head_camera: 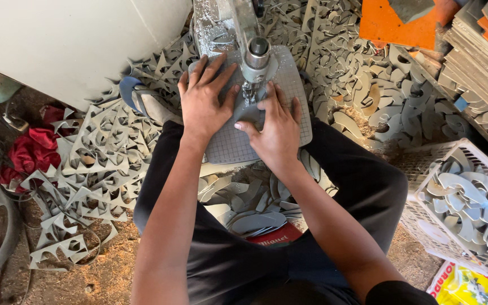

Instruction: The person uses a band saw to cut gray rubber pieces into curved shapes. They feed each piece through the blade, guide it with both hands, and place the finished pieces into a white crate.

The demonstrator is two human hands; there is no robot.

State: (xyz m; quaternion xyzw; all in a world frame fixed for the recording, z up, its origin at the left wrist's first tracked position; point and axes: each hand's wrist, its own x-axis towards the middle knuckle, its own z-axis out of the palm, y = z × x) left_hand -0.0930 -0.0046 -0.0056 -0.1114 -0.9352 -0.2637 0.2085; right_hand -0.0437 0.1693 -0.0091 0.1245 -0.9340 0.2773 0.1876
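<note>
We've got left hand and right hand pressed flat, fingers spread, on a grey textured sheet under the saw head; grey offcuts litter the dusty floor

The person wears loose black trousers, the cloth creased over both knees, and a black top with short sleeves, one sleeve edge showing at the lower right. Both forearms are bare down to the left hand and right hand. No rings, watch or gloves show.
</note>
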